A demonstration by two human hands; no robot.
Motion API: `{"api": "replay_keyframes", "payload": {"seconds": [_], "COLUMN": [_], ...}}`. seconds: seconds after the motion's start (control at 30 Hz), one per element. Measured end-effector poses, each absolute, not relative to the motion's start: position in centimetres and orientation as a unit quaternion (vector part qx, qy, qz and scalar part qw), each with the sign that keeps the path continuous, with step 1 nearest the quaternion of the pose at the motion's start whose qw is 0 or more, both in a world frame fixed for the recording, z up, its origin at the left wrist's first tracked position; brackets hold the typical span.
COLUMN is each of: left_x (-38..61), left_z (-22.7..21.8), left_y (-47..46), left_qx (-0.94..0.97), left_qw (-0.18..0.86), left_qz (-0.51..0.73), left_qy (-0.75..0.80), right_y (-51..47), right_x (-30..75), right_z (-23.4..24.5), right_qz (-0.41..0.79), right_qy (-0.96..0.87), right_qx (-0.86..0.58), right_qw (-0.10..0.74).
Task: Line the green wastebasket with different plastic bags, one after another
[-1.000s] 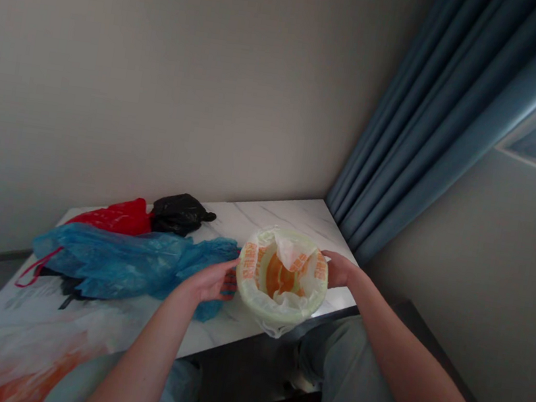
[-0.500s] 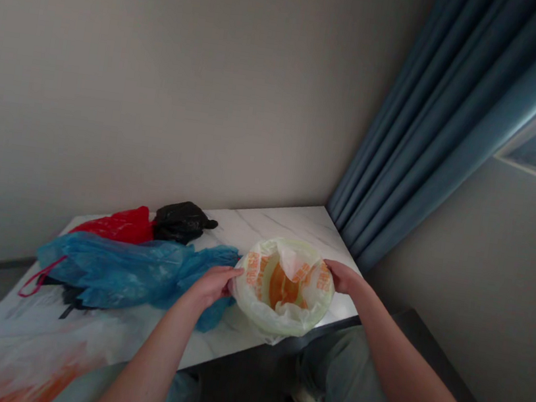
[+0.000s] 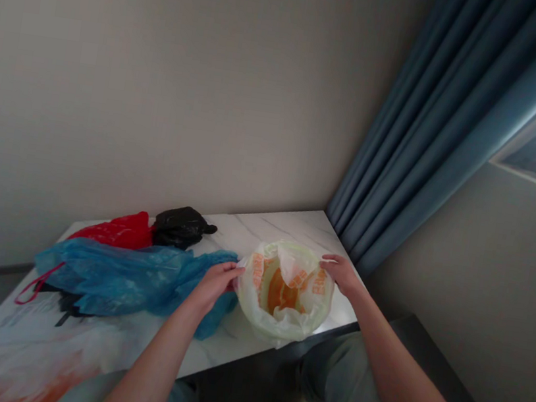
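White printed bag [image 3: 250,301] lines the round bin [image 3: 309,253]; bin sits over or on the front of the worktop [image 3: 285,220], can't tell which; left hand [image 3: 217,285] grip pinching bag at left rim; right hand [image 3: 341,274] at right rim, grasp unclear; lining looks mostly done; sagging folds inside probably left to smooth; blue bag [image 3: 128,274] lies left.

The left hand [image 3: 218,280] pinches the rim of a bag-lined bin [image 3: 285,293], the right hand [image 3: 338,272] opposite.
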State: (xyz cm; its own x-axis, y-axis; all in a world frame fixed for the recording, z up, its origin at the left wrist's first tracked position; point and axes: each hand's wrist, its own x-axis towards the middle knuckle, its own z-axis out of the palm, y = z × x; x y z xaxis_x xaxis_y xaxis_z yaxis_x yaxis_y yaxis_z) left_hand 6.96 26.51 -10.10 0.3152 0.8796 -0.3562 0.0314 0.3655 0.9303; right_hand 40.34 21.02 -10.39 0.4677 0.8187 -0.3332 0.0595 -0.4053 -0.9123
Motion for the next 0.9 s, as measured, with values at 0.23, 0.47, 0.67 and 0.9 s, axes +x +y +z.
{"api": "replay_keyframes", "payload": {"seconds": [0.23, 0.47, 0.67, 0.9], "left_x": [7.4, 7.4, 7.8, 6.3], "left_z": [-10.1, -11.4, -11.5, -11.6], "left_y": [26.8, 28.2, 28.1, 26.8], "left_qx": [0.502, 0.436, 0.418, 0.365], "left_qw": [0.680, 0.639, 0.640, 0.728], "left_qz": [0.335, 0.454, 0.463, 0.287], "left_qy": [0.417, 0.443, 0.449, 0.504], "right_y": [20.3, 19.1, 18.7, 20.8], "right_x": [38.0, 35.8, 38.1, 40.7], "right_z": [-10.4, -9.5, -9.7, -10.5], "right_qz": [0.144, 0.206, 0.105, 0.414], "right_qy": [-0.474, -0.421, -0.414, -0.261], "right_qx": [-0.791, -0.802, -0.848, -0.790], "right_qw": [0.358, 0.369, 0.314, 0.369]}}
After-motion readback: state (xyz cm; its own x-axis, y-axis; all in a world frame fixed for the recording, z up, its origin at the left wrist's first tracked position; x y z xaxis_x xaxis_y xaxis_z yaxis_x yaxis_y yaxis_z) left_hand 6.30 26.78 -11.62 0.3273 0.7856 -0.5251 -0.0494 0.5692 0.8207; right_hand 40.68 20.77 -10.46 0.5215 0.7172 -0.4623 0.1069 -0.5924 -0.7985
